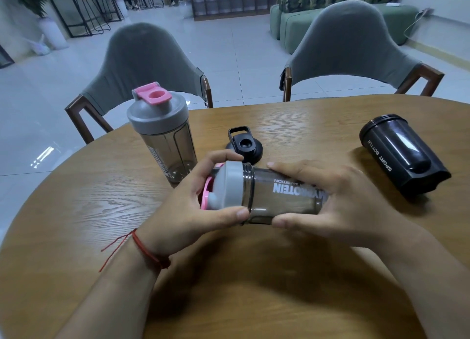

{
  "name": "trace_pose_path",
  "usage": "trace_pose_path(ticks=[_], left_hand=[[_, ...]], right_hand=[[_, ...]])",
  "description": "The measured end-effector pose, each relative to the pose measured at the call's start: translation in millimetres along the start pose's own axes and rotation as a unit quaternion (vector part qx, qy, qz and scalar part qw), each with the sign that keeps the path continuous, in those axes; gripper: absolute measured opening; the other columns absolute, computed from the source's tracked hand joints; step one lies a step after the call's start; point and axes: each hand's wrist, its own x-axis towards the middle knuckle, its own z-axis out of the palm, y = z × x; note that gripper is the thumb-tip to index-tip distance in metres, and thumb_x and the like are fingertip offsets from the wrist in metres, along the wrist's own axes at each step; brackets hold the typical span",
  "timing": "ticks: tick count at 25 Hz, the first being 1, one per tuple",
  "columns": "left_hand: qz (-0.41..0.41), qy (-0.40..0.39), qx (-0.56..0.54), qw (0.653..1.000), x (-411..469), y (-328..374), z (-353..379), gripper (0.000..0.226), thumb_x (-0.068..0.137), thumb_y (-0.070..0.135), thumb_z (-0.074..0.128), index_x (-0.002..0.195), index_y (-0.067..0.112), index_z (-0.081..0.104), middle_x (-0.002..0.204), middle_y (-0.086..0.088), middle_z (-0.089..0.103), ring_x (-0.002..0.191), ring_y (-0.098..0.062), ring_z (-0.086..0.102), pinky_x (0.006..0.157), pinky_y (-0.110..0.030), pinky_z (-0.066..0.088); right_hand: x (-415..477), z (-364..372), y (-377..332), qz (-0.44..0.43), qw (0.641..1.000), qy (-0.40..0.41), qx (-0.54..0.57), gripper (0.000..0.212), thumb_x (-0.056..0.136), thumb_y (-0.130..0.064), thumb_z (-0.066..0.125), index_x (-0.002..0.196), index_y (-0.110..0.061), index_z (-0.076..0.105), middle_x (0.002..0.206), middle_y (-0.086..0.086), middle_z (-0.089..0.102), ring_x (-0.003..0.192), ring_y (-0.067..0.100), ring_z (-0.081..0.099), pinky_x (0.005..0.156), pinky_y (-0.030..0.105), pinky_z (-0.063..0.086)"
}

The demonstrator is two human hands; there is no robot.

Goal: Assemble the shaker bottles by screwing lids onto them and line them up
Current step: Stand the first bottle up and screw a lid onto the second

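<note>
The left hand (pixel 188 211) curls its fingers (pixel 221 158) round the grey lid (pixel 229 186) of a smoky shaker bottle (pixel 279 198) held sideways over the bench (pixel 254 275), while the right hand (pixel 340 201) wraps its fingers round the body. A lidded bottle (pixel 162 140) stands upright beyond.

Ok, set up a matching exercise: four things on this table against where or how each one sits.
Things:
1. black lid
2. black bottle
3. near grey-lidded bottle
4. far grey-lidded bottle

States:
A. lies on its side, uncapped, at the right
B. stands upright on the table
C. held sideways between left hand and right hand
D. lies loose behind the hands

Pairs: 1-D, 2-A, 3-C, 4-B
</note>
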Motion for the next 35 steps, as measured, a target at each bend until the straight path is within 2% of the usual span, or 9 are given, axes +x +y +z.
trace_pose_path(ticks=[5, 10, 13, 16, 18, 24, 28, 32, 35], left_hand=[[0.043, -0.046, 0.048, 0.997, -5, 1, 5, 0.087, 0.078, 0.02, 0.098, 0.151, 0.03, 0.053, 0.132, 0.002, 0.067, 0.119, -0.028, 0.073, 0.101, -0.046, 0.063], [0.065, -0.036, 0.053, 0.996, 0, 0, 6, 0.081, 0.077, 0.014, 0.098, 0.147, 0.026, 0.059, 0.131, -0.001, 0.07, 0.119, -0.027, 0.075, 0.096, -0.041, 0.065], [0.03, 0.037, -0.036, 0.998, 8, -4, 5, 0.077, 0.069, 0.02, 0.098, 0.138, 0.027, 0.067, 0.124, -0.002, 0.071, 0.104, -0.021, 0.076, 0.081, -0.032, 0.064], [-0.035, 0.092, -0.209, 0.973, 15, -9, -1, 0.078, 0.068, 0.023, 0.088, 0.143, 0.021, 0.064, 0.124, -0.011, 0.07, 0.105, -0.029, 0.072, 0.08, -0.042, 0.065], [-0.046, 0.079, -0.238, 0.967, 15, -11, -6, 0.081, 0.071, 0.023, 0.085, 0.148, 0.017, 0.059, 0.127, -0.011, 0.071, 0.11, -0.032, 0.071, 0.087, -0.046, 0.064], [0.047, 0.039, -0.029, 0.998, -1, -7, -10, 0.082, 0.072, 0.026, 0.093, 0.147, 0.029, 0.058, 0.126, 0.008, 0.07, 0.111, -0.019, 0.075, 0.086, -0.033, 0.065], [0.076, 0.032, -0.013, 0.997, -2, -8, -2, 0.077, 0.074, 0.027, 0.093, 0.143, 0.035, 0.061, 0.128, 0.007, 0.069, 0.113, -0.023, 0.075, 0.086, -0.035, 0.066], [0.004, 0.098, -0.14, 0.985, 10, -11, 7, 0.068, 0.077, 0.035, 0.083, 0.142, 0.025, 0.066, 0.122, -0.003, 0.074, 0.108, -0.026, 0.072, 0.08, -0.041, 0.063], [-0.048, 0.079, -0.208, 0.974, 14, -9, 14, 0.07, 0.086, 0.043, 0.071, 0.149, 0.014, 0.059, 0.13, -0.011, 0.077, 0.115, -0.028, 0.074, 0.088, -0.044, 0.063]], right_hand=[[5, -16, -3, 0.096, 0.977, -0.119, 0.149, 0.053, 0.081, -0.066, 0.08, 0.132, -0.051, 0.075, 0.121, -0.025, 0.081, 0.116, 0.001, 0.074, 0.103, 0.047, 0.057], [5, -12, -3, 0.103, 0.981, -0.079, 0.141, 0.065, 0.072, -0.074, 0.079, 0.135, -0.059, 0.069, 0.127, -0.032, 0.076, 0.118, -0.003, 0.072, 0.102, 0.042, 0.059], [3, -12, 1, 0.116, 0.965, 0.015, 0.234, 0.066, 0.071, -0.062, 0.085, 0.134, -0.057, 0.068, 0.129, -0.02, 0.075, 0.119, 0.007, 0.073, 0.096, 0.037, 0.063], [-2, -12, 8, 0.09, 0.965, 0.019, 0.246, 0.084, 0.076, -0.031, 0.1, 0.147, -0.051, 0.058, 0.14, -0.009, 0.066, 0.132, 0.017, 0.067, 0.107, 0.042, 0.058], [-3, -12, 10, 0.093, 0.958, 0.019, 0.272, 0.083, 0.074, -0.018, 0.098, 0.144, -0.044, 0.062, 0.134, -0.004, 0.069, 0.127, 0.022, 0.07, 0.1, 0.042, 0.063], [3, -14, 15, 0.202, 0.915, 0.008, 0.35, 0.059, 0.072, -0.051, 0.091, 0.124, -0.028, 0.075, 0.106, 0.007, 0.082, 0.086, 0.026, 0.079, 0.07, 0.039, 0.066], [3, -13, 18, 0.296, 0.869, -0.06, 0.391, 0.09, 0.061, -0.083, 0.084, 0.118, -0.015, 0.078, 0.078, 0.009, 0.077, 0.063, 0.029, 0.071, 0.055, 0.031, 0.056], [7, -6, 14, 0.267, 0.864, -0.005, 0.426, 0.078, 0.074, -0.063, 0.089, 0.134, -0.016, 0.068, 0.113, 0.008, 0.079, 0.09, 0.037, 0.078, 0.066, 0.036, 0.062], [11, -3, 10, 0.247, 0.855, 0.054, 0.452, 0.055, 0.091, -0.039, 0.075, 0.131, -0.005, 0.062, 0.114, 0.019, 0.071, 0.078, 0.031, 0.074, 0.059, 0.032, 0.06]])
